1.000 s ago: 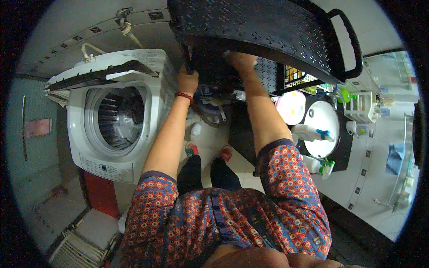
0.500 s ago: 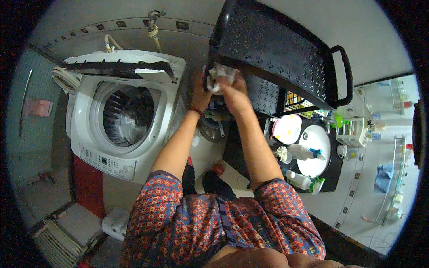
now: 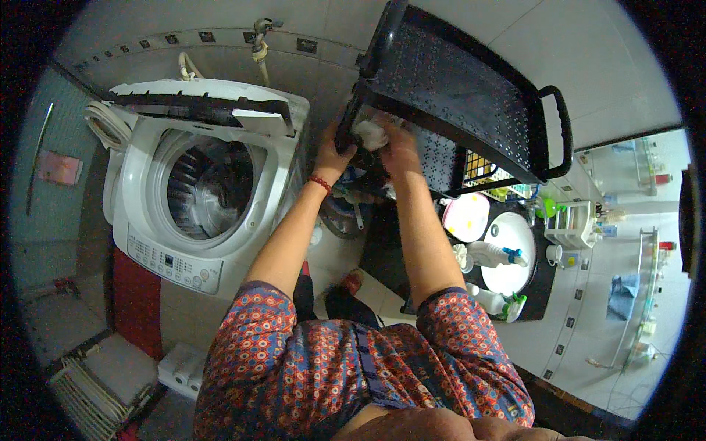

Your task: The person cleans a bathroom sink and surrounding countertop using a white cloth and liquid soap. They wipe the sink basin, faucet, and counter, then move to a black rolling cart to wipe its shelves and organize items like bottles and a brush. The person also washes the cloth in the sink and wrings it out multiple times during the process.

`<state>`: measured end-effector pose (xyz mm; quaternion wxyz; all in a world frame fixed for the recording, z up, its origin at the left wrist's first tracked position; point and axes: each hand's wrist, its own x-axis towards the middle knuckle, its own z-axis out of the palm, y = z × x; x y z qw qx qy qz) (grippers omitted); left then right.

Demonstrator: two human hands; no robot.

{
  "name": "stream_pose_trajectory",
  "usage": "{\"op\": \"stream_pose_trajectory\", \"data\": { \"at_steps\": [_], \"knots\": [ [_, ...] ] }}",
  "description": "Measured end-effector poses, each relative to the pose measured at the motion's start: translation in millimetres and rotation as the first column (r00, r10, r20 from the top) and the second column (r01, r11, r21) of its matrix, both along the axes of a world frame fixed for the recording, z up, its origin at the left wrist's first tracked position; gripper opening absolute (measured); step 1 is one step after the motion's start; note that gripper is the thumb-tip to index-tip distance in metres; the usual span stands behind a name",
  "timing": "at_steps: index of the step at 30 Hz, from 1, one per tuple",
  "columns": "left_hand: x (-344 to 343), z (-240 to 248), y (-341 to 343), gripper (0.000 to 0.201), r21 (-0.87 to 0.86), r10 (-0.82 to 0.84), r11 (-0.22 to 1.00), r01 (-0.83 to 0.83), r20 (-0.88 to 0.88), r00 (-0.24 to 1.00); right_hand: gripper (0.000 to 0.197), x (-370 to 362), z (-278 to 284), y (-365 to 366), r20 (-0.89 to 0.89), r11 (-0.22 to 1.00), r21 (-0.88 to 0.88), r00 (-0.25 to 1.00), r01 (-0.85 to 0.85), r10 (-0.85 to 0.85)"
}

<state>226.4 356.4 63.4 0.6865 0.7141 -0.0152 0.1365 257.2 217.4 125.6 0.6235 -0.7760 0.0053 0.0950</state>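
Observation:
A black tiered cart (image 3: 471,81) with perforated trays stands tilted in front of me. My left hand (image 3: 335,153) is closed around its near left post. Inside the frame, below the upper tray, my right hand (image 3: 401,153) presses a crumpled white cloth (image 3: 371,135) against the cart. Motion smears the fingers of that hand, and the tray's edge partly covers them. The lower tray (image 3: 435,158) lies just right of the cloth.
At left stands a white top-loading washing machine (image 3: 132,213), its lid raised. To the right, a dark counter (image 3: 540,294) carries a white basin (image 3: 526,229), a pink-rimmed plate (image 3: 466,217) and spray bottles. A wall tap (image 3: 262,33) is behind.
My right hand and the cloth have shifted a little to the right, away from my left hand. The left hand stays at the cart's post. The whole view has turned slightly.

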Motion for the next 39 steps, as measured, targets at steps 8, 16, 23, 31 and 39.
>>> {"op": "stream_pose_trajectory", "data": {
  "at_steps": [8, 16, 23, 31, 39],
  "knots": [
    [-19, 26, 17, 0.03, 0.504, 0.097, 0.856, -0.118, 0.069, 0.993, 0.05, 97, 26, 24, 0.477, 0.264, -0.87, 0.847, 0.417, 0.236],
    [-17, 45, 13, 0.028, 0.652, 0.118, 0.752, -0.1, 0.016, 0.993, 0.049, 97, -31, 39, 0.499, 0.164, -0.861, 0.735, 0.482, 0.46],
    [-7, 29, 24, 0.029, 0.697, 0.045, 0.716, 0.046, -0.112, 0.993, 0.042, 25, -12, -85, 0.831, 0.664, -0.24, 0.504, 0.708, -0.237],
    [-8, 32, 24, 0.023, 0.694, -0.043, 0.717, 0.065, -0.05, 0.998, 0.039, 85, -39, -217, 0.589, 0.223, -0.771, 0.801, 0.596, -0.106],
    [-5, 31, 28, 0.024, 0.717, 0.017, 0.693, 0.075, -0.121, 0.993, 0.033, -5, 4, -152, 0.577, 0.284, -0.809, 0.787, 0.514, 0.219]
  ]
}}
